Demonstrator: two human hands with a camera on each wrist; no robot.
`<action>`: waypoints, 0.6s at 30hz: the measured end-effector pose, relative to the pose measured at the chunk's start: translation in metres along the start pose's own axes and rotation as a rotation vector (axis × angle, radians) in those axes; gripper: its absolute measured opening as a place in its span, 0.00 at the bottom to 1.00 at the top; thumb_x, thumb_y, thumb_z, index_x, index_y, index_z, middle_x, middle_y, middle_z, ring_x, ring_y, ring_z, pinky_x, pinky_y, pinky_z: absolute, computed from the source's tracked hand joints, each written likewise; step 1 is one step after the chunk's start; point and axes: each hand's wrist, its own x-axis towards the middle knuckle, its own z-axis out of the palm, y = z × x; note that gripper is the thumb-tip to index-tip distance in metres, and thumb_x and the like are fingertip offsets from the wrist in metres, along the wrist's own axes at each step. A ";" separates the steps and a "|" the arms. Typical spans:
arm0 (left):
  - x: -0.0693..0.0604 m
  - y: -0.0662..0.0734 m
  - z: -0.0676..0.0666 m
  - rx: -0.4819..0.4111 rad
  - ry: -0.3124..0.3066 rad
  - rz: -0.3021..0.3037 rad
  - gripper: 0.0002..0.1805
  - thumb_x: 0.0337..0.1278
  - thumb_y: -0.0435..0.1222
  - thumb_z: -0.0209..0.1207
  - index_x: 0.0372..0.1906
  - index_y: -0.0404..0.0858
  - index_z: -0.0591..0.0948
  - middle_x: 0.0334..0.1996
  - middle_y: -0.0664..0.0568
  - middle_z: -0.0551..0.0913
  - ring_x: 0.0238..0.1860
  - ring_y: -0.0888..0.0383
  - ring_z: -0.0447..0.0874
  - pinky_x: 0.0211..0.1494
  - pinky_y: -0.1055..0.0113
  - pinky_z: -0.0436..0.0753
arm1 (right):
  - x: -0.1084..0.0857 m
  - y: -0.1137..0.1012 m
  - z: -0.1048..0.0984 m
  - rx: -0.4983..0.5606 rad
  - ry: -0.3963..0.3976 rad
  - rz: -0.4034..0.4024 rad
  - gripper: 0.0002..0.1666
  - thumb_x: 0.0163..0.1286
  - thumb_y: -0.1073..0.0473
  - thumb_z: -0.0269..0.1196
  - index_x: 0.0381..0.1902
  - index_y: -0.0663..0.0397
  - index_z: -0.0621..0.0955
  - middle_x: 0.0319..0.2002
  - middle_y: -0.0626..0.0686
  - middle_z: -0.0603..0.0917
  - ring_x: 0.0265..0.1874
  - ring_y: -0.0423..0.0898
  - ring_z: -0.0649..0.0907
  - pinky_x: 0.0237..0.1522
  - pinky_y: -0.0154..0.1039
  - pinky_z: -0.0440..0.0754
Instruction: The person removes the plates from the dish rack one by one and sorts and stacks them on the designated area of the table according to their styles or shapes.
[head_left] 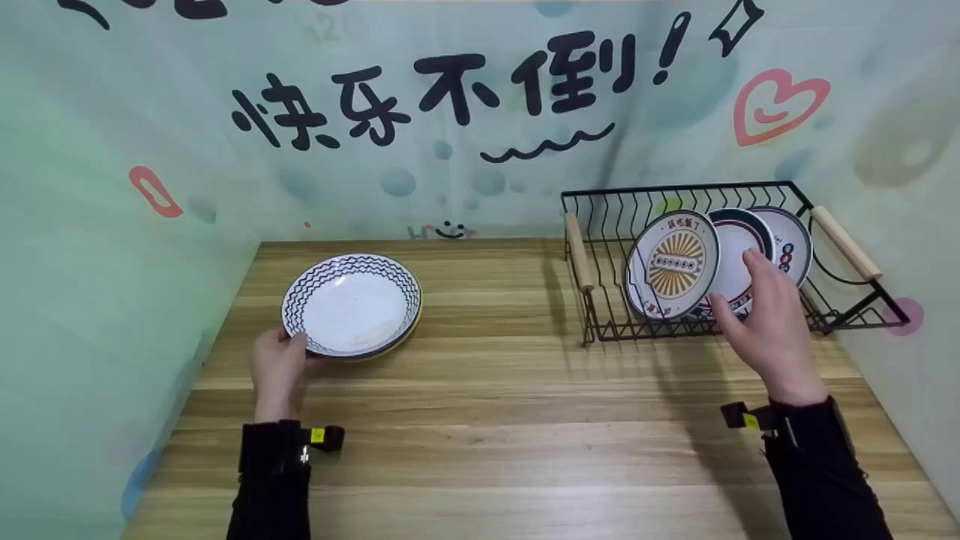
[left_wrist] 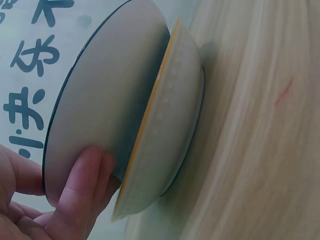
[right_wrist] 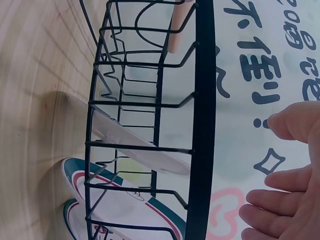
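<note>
My left hand pinches the near-left rim of a white plate with a wavy blue border. In the left wrist view this plate is tilted up off a yellow-rimmed dish, thumb on one side and fingers under it. My right hand is held in front of the rack's plates, fingers spread and holding nothing. The black wire rack holds a plate with a sunburst print, a dark-rimmed plate and another plate behind.
The rack has wooden handles at both ends and stands at the back right of the wooden table. A printed cloth hangs behind the table and along both sides.
</note>
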 end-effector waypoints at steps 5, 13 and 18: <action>0.001 -0.001 0.000 -0.027 -0.010 -0.032 0.23 0.67 0.30 0.50 0.63 0.21 0.70 0.45 0.37 0.78 0.28 0.57 0.84 0.42 0.63 0.86 | 0.004 0.003 -0.001 -0.005 -0.007 0.037 0.39 0.62 0.65 0.66 0.68 0.74 0.66 0.65 0.75 0.68 0.64 0.72 0.65 0.71 0.60 0.56; 0.001 0.001 0.001 -0.048 -0.038 -0.066 0.27 0.70 0.31 0.48 0.68 0.22 0.63 0.54 0.33 0.75 0.30 0.54 0.85 0.46 0.62 0.86 | 0.009 0.008 0.001 -0.009 -0.007 0.067 0.38 0.63 0.65 0.67 0.67 0.75 0.66 0.64 0.76 0.68 0.63 0.73 0.66 0.71 0.60 0.56; 0.001 0.003 0.001 -0.016 -0.059 -0.068 0.27 0.69 0.32 0.49 0.68 0.21 0.63 0.53 0.35 0.74 0.32 0.53 0.85 0.47 0.60 0.86 | 0.011 0.011 0.002 -0.011 -0.006 0.076 0.38 0.63 0.65 0.66 0.67 0.75 0.66 0.63 0.76 0.69 0.63 0.73 0.66 0.71 0.61 0.57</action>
